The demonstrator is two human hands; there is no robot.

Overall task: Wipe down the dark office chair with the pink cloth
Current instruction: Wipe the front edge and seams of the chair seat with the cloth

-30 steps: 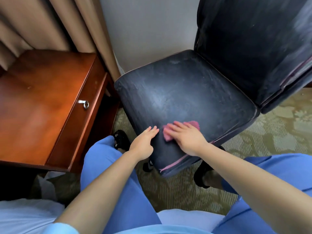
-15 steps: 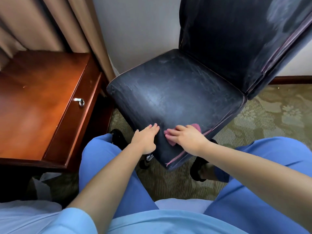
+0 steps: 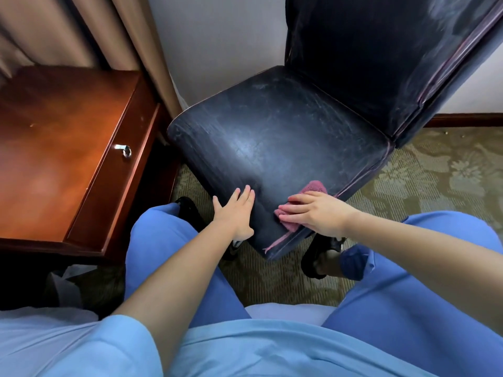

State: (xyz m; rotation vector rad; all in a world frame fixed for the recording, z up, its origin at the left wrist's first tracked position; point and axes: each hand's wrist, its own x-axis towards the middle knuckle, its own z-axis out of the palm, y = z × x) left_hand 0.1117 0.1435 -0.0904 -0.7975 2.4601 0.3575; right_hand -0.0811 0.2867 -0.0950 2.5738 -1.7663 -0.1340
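The dark office chair [image 3: 277,131] stands in front of me, its worn seat facing me and its backrest at the upper right. A pink cloth [image 3: 313,187] lies on the seat's front corner. My right hand [image 3: 318,212] presses flat on the cloth with fingers pointing left; most of the cloth is hidden under it. My left hand [image 3: 236,210] rests flat with straight fingers on the seat's front edge, just left of the cloth.
A red-brown wooden desk [image 3: 54,148] with a drawer pull [image 3: 123,150] stands close on the left. Beige curtains [image 3: 130,31] hang behind it. Patterned green carpet [image 3: 449,172] covers the floor. My blue-trousered knees flank the chair's front, with black shoes by its base.
The view has shifted, so the chair sits more to the right and upright. My right hand slid the cloth towards the seat's front right edge. My left hand stayed on the front edge.
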